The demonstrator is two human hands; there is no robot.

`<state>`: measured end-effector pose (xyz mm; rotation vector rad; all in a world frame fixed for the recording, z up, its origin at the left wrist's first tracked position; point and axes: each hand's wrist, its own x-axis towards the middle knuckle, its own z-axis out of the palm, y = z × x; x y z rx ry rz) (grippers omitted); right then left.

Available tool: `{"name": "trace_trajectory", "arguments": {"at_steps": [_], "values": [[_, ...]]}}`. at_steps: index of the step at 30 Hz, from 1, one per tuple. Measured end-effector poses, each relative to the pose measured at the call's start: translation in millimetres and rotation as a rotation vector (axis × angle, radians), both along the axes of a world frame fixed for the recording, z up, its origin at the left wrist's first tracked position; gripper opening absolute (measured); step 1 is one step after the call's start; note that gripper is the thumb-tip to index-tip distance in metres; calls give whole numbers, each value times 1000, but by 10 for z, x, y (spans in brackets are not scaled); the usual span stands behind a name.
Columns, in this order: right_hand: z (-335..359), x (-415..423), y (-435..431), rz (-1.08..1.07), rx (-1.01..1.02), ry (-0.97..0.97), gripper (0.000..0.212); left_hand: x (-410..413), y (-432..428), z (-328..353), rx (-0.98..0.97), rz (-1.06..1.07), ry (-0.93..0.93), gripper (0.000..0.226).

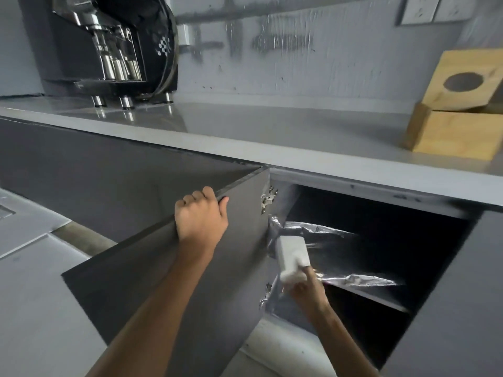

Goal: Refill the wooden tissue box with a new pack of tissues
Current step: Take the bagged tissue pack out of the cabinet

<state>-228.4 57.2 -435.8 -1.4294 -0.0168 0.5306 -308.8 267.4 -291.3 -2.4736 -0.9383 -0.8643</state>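
Note:
The wooden tissue box stands on the grey counter at the far right, its lid with a round hole lying tilted on top of it. Below the counter, my left hand grips the top edge of the open dark cabinet door. At the cabinet's opening, my right hand holds a white tissue pack by its lower end. Behind the pack, a crinkled clear plastic bag lies on the cabinet shelf.
A black and chrome coffee machine stands at the counter's back left. The counter's front edge overhangs the cabinet. A shelf divides the dark cabinet interior. Wall sockets sit at the upper right.

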Motion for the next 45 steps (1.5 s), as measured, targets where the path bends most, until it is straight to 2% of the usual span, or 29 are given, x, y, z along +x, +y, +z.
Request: {"name": "trace_trajectory", "arguments": {"at_steps": [2,4,5,8,12,15,18,20,22,25,28,30,33,35,39,42,43,45], "values": [[-62,-370,-233,110,193,93,14,-39,-47,27,-49,-31,28,36],[-231,-652,-464,153,456,307,45,-71,-59,83,-102,-46,90,33],[-247,-788,-555,202,569,364,53,-98,-70,117,-128,-52,129,33],[-206,-1053,-622,345,704,370,55,-144,-108,242,-254,-64,267,40],[-51,-1276,-499,264,528,279,67,-256,-119,543,-519,-71,537,53],[198,-1269,-546,129,534,203,66,-428,-9,811,-692,-133,717,67],[689,-1185,-644,96,555,73,65,-627,104,746,-1029,-376,639,66],[1123,-1157,-666,140,564,-5,59,-739,75,580,-1119,-513,478,49],[1597,-1183,-597,170,553,-70,54,-825,-47,460,-1196,-538,344,32],[2141,-1169,-464,201,484,-128,56,-813,-330,450,-1226,-449,309,46],[2652,-1156,-415,197,404,-117,60,-775,-625,522,-1143,-394,314,39],[3007,-1129,-468,183,360,-116,53,-748,-826,592,-1072,-392,346,31],[3500,-1109,-614,124,291,-83,44,-692,-1077,796,-1094,-275,477,36],[3876,-1066,-712,90,205,-62,44,-622,-1183,1018,-1232,-163,541,45],[4546,-1001,-930,32,36,-85,45,-552,-1455,1384,-1644,41,436,53],[4932,-964,-1213,-11,-1,-77,44,-524,-1775,1639,-1751,45,492,66],[5019,-962,-1296,-15,0,-65,43,-500,-1874,1705,-1815,54,472,62],[5198,-974,-1483,-44,-6,-35,47,-423,-2074,1900,-2004,59,394,25]]}}
